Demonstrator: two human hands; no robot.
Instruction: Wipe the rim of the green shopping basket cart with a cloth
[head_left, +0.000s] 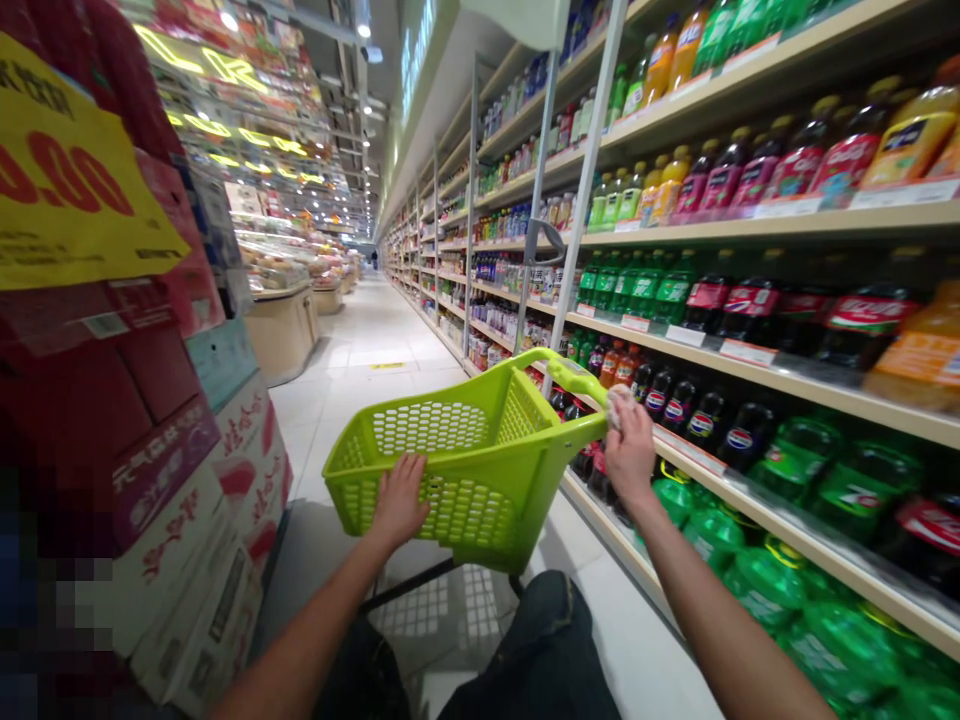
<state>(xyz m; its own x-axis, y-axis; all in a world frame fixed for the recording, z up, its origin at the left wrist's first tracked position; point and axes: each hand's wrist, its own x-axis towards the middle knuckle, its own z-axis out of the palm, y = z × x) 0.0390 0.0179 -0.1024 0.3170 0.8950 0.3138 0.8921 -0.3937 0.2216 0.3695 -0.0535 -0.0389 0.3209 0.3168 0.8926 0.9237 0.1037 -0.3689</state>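
Observation:
A lime-green plastic shopping cart (pixel 480 510) stands in the aisle in front of my knees, its basket walls pierced with holes. My left hand (pixel 402 503) is on the near side wall, its fingers hooked at the top rim. At the handle's right end, my right hand (pixel 631 448) is closed round a crumpled white cloth (pixel 618 406) and presses it to the green plastic. Nothing shows inside the visible part of the basket. The fingertips of my right hand are partly hidden by the cloth.
Shelves (pixel 750 225) of soda and juice bottles line the right side, close to the cart. Stacked drink cartons (pixel 187 540) with a yellow price sign (pixel 75 170) stand at the left. A tiled aisle floor (pixel 360 345) runs ahead past food counters (pixel 274 330).

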